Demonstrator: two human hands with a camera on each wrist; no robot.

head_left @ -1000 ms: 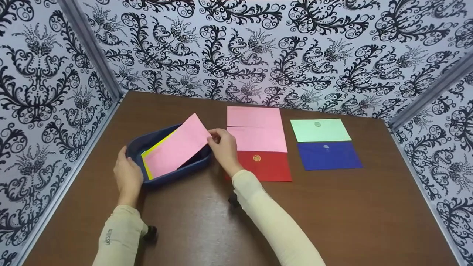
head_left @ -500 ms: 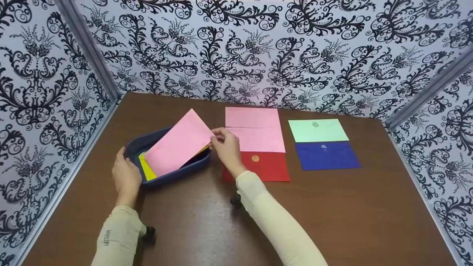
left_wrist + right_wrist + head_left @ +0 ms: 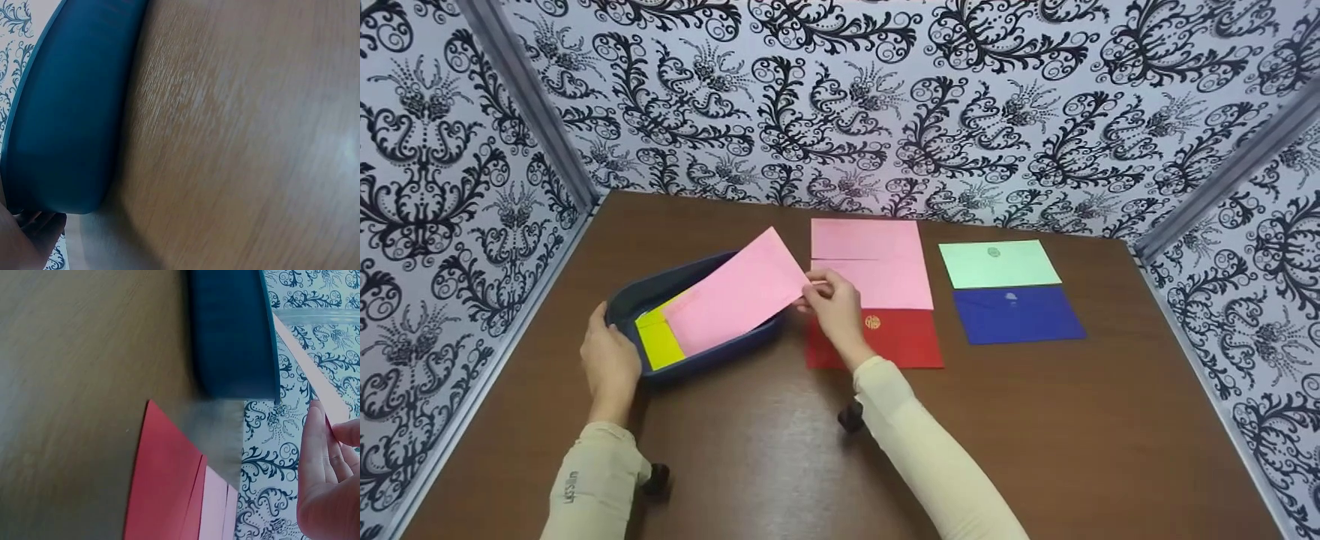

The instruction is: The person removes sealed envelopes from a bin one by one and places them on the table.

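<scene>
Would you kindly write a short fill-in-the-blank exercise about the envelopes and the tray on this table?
1. The right hand pinches a ____ envelope over the blue tray.
2. The left hand holds the tray's ____ end.
3. Still in the tray lies a ____ envelope.
4. The green envelope lies just behind the ____ one.

Missing words: pink; left; yellow; blue

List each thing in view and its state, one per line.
Pink envelope: lifted, tilted over the tray, pinched by the right hand.
Blue tray: on the table, its near-left rim held by the left hand.
Yellow envelope: lying in the tray.
Two pink envelopes, red envelope, green envelope, blue envelope: flat on the table.
</scene>
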